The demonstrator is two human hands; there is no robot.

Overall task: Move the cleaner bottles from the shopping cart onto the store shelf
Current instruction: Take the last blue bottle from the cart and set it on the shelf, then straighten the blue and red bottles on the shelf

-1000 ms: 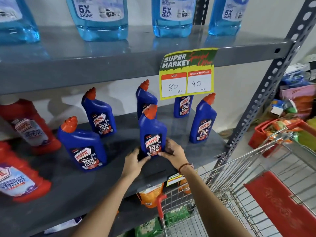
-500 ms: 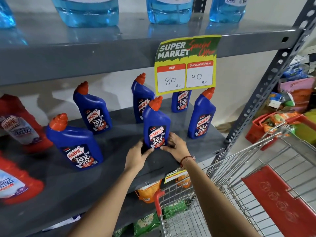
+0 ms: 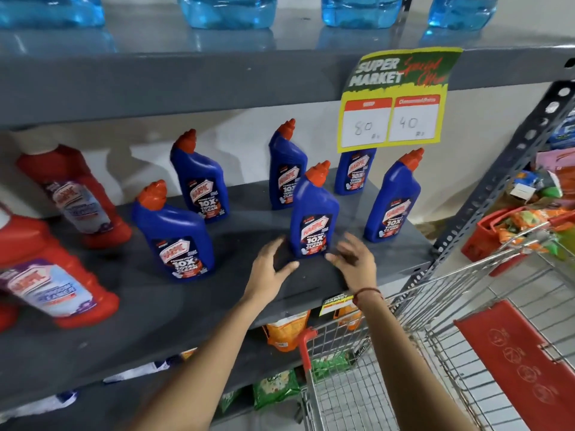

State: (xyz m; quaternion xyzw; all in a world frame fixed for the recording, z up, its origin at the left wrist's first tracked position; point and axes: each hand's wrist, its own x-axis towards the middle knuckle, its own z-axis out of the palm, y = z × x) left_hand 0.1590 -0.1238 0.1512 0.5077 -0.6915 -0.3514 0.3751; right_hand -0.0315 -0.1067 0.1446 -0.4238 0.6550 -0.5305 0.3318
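Note:
A blue cleaner bottle (image 3: 313, 214) with an orange cap stands upright on the grey middle shelf (image 3: 217, 293). My left hand (image 3: 270, 267) is just left of its base, my right hand (image 3: 354, 262) just right of it. Both hands are open and a little apart from the bottle. Several other blue bottles stand around it, such as one at the front left (image 3: 175, 234) and one at the right (image 3: 392, 199). The wire shopping cart (image 3: 435, 353) is at the lower right; no bottles show in it.
Red cleaner bottles (image 3: 74, 194) stand at the shelf's left. Light blue bottles (image 3: 227, 10) line the shelf above. A yellow price sign (image 3: 393, 101) hangs from that upper shelf. A slotted metal upright (image 3: 504, 178) is on the right. Packets (image 3: 287, 332) fill the shelf below.
Both hands have let go of the blue bottle's base and drawn back slightly, fingers spread. The bottle stays standing on the shelf.

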